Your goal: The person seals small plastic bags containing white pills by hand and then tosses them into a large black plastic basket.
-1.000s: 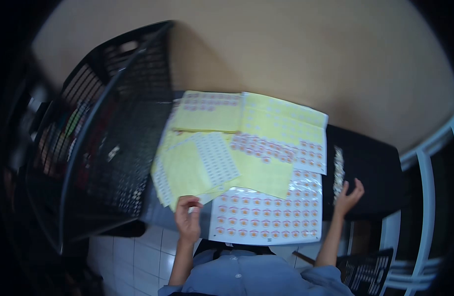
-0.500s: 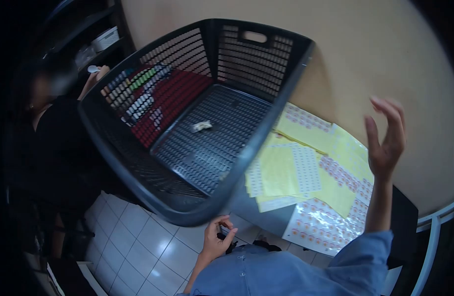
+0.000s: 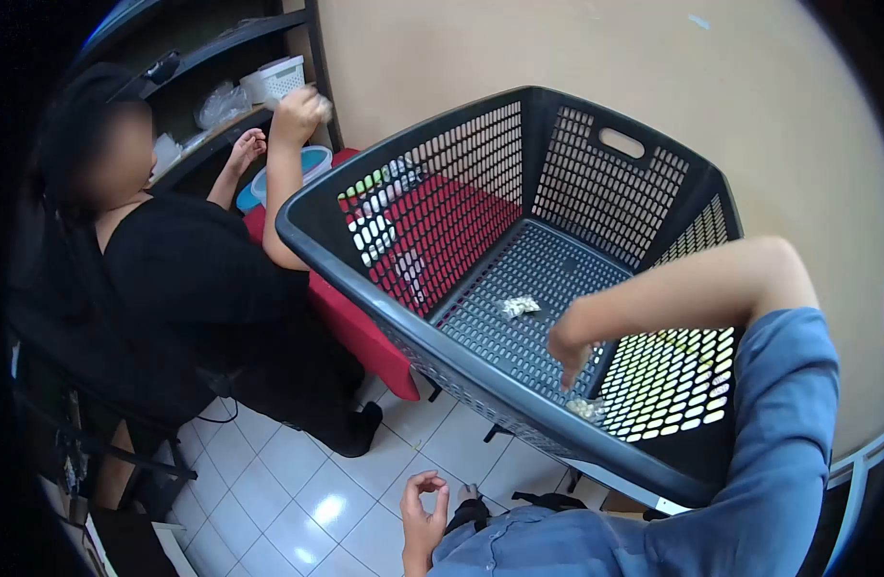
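Two small packets (image 3: 520,307), clear, crinkled, whitish contents. One mid-floor in one black lattice basket (image 3: 535,149); other near its near-right corner. Right hand (image 3: 574,337) released, fingers down just above it; left hand (image 3: 424,514) empty, loosely curled.

Setting: workroom, exact trade undeterminable | Evidence: dark shelving (image 3: 238,44); person (image 3: 192,269) at red-covered table (image 3: 360,329); large basket (image 3: 569,262) containing small packets (image 3: 520,306); tiled floor (image 3: 269,481).
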Available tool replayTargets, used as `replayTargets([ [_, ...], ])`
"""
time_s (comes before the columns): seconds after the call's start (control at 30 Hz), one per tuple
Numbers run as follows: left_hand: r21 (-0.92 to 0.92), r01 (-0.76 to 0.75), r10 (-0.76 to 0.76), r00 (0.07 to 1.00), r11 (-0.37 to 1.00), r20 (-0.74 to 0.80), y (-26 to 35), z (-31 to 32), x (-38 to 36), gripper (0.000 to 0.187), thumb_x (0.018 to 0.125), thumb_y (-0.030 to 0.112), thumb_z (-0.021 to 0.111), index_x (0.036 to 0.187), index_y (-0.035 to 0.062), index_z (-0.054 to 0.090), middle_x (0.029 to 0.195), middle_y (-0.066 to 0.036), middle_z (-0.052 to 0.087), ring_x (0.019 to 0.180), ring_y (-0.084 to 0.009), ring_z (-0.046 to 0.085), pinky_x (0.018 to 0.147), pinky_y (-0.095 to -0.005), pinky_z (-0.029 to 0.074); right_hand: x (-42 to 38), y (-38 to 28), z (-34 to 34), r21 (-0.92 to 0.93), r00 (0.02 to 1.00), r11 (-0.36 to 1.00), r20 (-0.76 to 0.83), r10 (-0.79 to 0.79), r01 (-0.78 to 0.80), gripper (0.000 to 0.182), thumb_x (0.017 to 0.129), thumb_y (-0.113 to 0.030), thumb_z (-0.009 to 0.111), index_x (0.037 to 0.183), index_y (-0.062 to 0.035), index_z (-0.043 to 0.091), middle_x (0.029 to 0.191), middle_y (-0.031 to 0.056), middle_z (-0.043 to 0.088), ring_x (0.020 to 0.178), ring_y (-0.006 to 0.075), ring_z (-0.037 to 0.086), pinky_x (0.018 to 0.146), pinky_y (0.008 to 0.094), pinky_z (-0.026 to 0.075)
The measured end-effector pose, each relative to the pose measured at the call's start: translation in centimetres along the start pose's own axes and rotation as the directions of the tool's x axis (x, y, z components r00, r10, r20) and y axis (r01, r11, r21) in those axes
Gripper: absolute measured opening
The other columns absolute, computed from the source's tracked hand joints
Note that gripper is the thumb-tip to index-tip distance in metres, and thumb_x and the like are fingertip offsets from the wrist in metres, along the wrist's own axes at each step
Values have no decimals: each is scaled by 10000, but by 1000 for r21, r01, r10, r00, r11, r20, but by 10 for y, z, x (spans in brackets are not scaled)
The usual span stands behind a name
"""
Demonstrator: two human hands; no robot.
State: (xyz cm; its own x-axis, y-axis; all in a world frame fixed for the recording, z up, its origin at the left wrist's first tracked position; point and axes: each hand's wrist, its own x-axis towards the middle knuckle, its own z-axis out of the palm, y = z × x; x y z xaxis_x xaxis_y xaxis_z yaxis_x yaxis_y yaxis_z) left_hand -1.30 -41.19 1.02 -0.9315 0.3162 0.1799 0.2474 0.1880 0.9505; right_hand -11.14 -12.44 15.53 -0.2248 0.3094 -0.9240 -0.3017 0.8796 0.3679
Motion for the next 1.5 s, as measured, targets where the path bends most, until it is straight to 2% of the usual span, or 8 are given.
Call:
replayTargets([
  [0.13, -62, 134, -137, 989, 989, -51, -27, -12, -1, 219, 747, 21, 564, 950, -15, 489, 788, -91, 560, 722, -167, 539, 687, -276, 434, 63, -17, 47, 220, 984, 964, 60, -169, 152, 519, 726, -443, 524, 840, 58, 599, 794, 146, 603, 690, 244, 600, 587, 339, 506],
  [0.23, -83, 168, -172, 984, 982, -42, -34, -13, 8, 211, 754, 20, 553, 952, -10, 489, 787, -90, 560, 724, -163, 535, 688, -272, 431, 70, -31, 80, -108, 873, 931, -324, -365, 349, 398, 654, -374, 590, 796, -5, 637, 763, 146, 621, 740, 268, 602, 674, 348, 492],
  [0.57, -215, 248, -200, 954, 945, 222, -17, -3, 34, 222, 765, 7, 553, 976, 1, 484, 828, -66, 552, 757, -135, 525, 710, -260, 422, -14, 7, 14, 100, 940, 941, -143, -309, 325, 414, 724, -368, 553, 856, 22, 590, 744, 158, 600, 672, 273, 579, 610, 384, 474],
  [0.73, -211, 372, -111, 682, 904, 723, 13, -4, 37, 237, 793, 21, 539, 1020, 1, 474, 843, -22, 531, 784, -84, 499, 727, -229, 402, -161, 63, 14, 207, 530, 907, -848, -22, 367, 290, 715, -185, 560, 924, 17, 552, 781, 123, 593, 672, 195, 560, 617, 315, 467],
  [0.87, -177, 476, -62, 445, 862, 893, -9, 21, 21, 297, 826, 91, 528, 1103, -6, 480, 940, -59, 541, 867, -141, 509, 792, -236, 384, -224, 88, 94, 248, 66, 922, -969, 239, 297, 278, 673, -75, 504, 935, -26, 586, 756, 56, 559, 687, 158, 519, 577, 258, 394],
  [0.93, -300, 392, 96, 461, 870, 882, 38, 38, 27, 314, 844, 140, 516, 1117, -13, 484, 1019, -67, 525, 917, -162, 498, 816, -237, 371, -277, 62, 119, 383, 290, 892, -905, 310, 241, 177, 776, -123, 550, 910, -8, 564, 778, 97, 602, 677, 143, 570, 602, 248, 483],
  [1.2, -9, 437, 42, -66, 899, 997, 73, 151, 1, 297, 856, 111, 487, 1127, 17, 409, 918, -43, 477, 860, -101, 450, 768, -233, 367, -210, 65, 313, 508, 299, 727, -861, 411, 462, 281, 583, -78, 549, 836, 35, 596, 803, 138, 578, 764, 240, 577, 664, 318, 470],
  [1.5, -380, -139, 405, 348, 914, 845, 140, 335, -12, 585, 754, 128, 597, 1226, 41, 262, 1193, -95, 352, 1123, -192, 354, 880, -332, 372, -32, 10, 419, 549, 305, 390, -789, 533, 739, 399, 546, -52, 587, 940, -8, 546, 825, 150, 545, 791, 306, 541, 725, 357, 436],
])
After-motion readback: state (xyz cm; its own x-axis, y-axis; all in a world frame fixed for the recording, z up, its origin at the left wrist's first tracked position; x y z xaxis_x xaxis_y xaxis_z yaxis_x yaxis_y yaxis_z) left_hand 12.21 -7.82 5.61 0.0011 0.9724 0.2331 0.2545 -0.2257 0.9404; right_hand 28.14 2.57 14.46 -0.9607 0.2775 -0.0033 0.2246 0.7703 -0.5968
